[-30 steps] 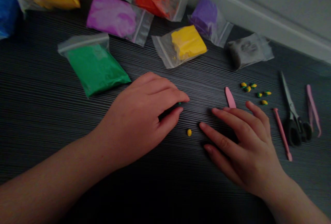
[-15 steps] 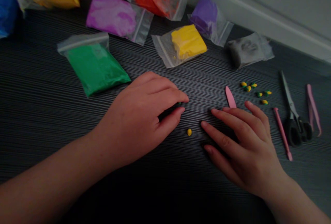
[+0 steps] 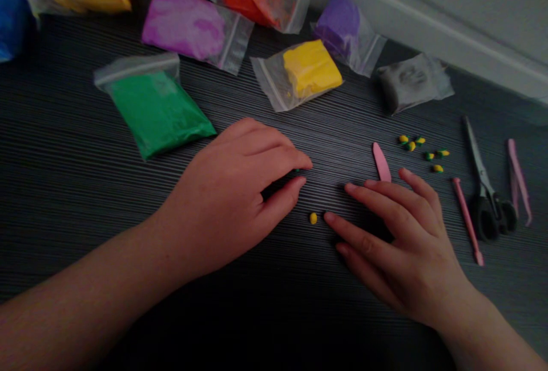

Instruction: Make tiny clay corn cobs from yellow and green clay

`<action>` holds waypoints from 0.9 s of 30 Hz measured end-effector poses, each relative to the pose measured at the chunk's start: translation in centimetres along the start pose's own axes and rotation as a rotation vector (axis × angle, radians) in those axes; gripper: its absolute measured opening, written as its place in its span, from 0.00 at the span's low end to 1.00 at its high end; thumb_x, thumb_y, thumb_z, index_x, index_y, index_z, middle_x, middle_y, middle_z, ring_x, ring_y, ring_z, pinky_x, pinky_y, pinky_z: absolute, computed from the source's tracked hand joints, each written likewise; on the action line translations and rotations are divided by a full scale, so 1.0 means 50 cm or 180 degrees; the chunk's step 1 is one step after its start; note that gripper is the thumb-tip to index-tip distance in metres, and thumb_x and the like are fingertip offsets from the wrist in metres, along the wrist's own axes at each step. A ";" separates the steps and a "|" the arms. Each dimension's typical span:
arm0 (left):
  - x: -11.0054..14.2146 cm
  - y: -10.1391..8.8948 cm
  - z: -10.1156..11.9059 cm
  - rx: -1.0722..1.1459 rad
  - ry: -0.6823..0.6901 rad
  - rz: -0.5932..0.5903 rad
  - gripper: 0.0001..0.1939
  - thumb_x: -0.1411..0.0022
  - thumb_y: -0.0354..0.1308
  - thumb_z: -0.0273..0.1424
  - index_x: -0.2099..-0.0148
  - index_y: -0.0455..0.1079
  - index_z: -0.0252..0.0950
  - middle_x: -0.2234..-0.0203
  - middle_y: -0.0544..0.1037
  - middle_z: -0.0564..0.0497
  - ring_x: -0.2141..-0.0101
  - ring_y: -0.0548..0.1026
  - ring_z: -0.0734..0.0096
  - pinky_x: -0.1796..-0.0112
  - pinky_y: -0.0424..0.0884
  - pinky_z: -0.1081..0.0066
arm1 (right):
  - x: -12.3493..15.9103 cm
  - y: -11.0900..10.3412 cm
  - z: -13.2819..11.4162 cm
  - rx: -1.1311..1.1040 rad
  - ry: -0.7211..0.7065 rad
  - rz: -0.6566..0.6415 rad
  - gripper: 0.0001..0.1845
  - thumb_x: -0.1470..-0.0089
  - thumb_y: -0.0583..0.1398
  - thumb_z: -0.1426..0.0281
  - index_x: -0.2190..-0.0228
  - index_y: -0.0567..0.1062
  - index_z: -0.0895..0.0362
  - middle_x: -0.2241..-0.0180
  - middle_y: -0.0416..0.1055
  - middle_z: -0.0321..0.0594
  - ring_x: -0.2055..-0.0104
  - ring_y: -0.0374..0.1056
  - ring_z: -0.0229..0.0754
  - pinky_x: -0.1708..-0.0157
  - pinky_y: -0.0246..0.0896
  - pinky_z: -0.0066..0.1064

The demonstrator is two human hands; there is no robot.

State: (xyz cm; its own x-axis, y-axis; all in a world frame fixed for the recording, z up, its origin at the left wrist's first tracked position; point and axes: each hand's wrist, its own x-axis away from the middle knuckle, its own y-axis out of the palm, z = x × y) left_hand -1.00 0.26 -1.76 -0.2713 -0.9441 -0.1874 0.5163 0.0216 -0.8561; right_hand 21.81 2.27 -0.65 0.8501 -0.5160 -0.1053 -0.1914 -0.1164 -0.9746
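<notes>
A small yellow clay ball (image 3: 313,218) lies on the dark ribbed table between my hands. My right hand (image 3: 400,245) is open, fingers spread, its index fingertip just right of the ball with a small gap. Left of the ball, my left hand (image 3: 240,188) rests on the table, thumb and index finger curved but apart. A tiny bit of green clay (image 3: 297,170) shows under the left index finger, mostly hidden by it. Beyond my right fingers lies a pink clay knife (image 3: 381,161), its lower end covered by the hand.
Several small yellow-and-green clay pieces (image 3: 411,146) lie at the right, near a pink modelling stick (image 3: 467,220), scissors (image 3: 483,182) and pink tweezers (image 3: 519,182). Bags of green clay (image 3: 156,111), yellow clay (image 3: 312,68), grey clay (image 3: 411,83) and other colours line the back.
My right hand has shifted slightly left and its index fingertip has come closer to the yellow ball. The left hand has stayed practically still.
</notes>
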 end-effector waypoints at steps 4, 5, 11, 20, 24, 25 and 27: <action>0.002 0.000 0.000 -0.0004 0.0003 -0.0019 0.09 0.43 0.51 0.30 0.60 0.69 0.36 0.66 0.73 0.52 0.62 0.67 0.68 0.57 0.63 0.67 | 0.000 0.002 -0.001 0.0040 0.0192 0.0084 0.22 0.53 0.60 0.65 0.54 0.69 0.54 0.51 0.65 0.43 0.48 0.58 0.50 0.46 0.46 0.54; 0.002 0.000 0.000 -0.0010 0.0006 -0.0001 0.09 0.43 0.51 0.30 0.60 0.69 0.36 0.66 0.73 0.52 0.62 0.67 0.68 0.57 0.63 0.67 | 0.000 0.002 -0.001 0.0039 0.0215 0.0114 0.23 0.53 0.60 0.65 0.54 0.69 0.56 0.51 0.65 0.43 0.48 0.58 0.50 0.45 0.46 0.54; 0.001 -0.002 -0.001 -0.0006 0.0013 0.0012 0.09 0.43 0.51 0.30 0.60 0.69 0.37 0.66 0.73 0.52 0.62 0.67 0.68 0.57 0.63 0.67 | 0.001 0.001 0.002 0.0006 0.0166 0.0152 0.24 0.53 0.60 0.65 0.53 0.67 0.56 0.51 0.64 0.44 0.49 0.58 0.50 0.46 0.47 0.54; 0.001 -0.001 -0.001 -0.0006 0.0003 -0.0014 0.09 0.43 0.51 0.30 0.60 0.69 0.38 0.66 0.73 0.52 0.62 0.68 0.67 0.58 0.63 0.66 | 0.000 0.003 0.003 0.0066 0.0245 0.0072 0.24 0.53 0.60 0.65 0.53 0.68 0.55 0.50 0.63 0.44 0.48 0.57 0.50 0.46 0.45 0.54; -0.001 0.001 -0.002 -0.0002 0.0032 0.0013 0.09 0.43 0.52 0.30 0.60 0.69 0.37 0.66 0.73 0.52 0.62 0.68 0.68 0.57 0.63 0.66 | -0.002 0.003 0.003 0.0079 0.0295 0.0054 0.25 0.53 0.60 0.65 0.52 0.67 0.58 0.50 0.64 0.45 0.48 0.57 0.51 0.46 0.46 0.53; -0.001 0.001 -0.001 -0.0002 0.0034 0.0021 0.09 0.43 0.52 0.30 0.60 0.69 0.37 0.66 0.73 0.52 0.62 0.68 0.68 0.57 0.63 0.67 | -0.002 0.003 0.003 0.0069 0.0290 0.0080 0.25 0.53 0.60 0.65 0.52 0.67 0.58 0.50 0.64 0.46 0.48 0.58 0.51 0.46 0.47 0.53; -0.001 0.000 -0.001 -0.0005 0.0031 0.0007 0.09 0.43 0.51 0.30 0.60 0.69 0.37 0.66 0.73 0.52 0.62 0.68 0.68 0.58 0.63 0.66 | -0.002 0.003 0.003 0.0040 0.0270 0.0138 0.26 0.53 0.60 0.66 0.52 0.67 0.60 0.51 0.65 0.46 0.49 0.59 0.50 0.46 0.47 0.53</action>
State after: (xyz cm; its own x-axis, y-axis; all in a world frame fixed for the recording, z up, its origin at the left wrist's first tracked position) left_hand -0.99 0.34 -1.78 -0.2781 -0.9407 -0.1941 0.5157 0.0242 -0.8564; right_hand 21.77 2.43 -0.79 0.7964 -0.5905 -0.1308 -0.2204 -0.0819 -0.9720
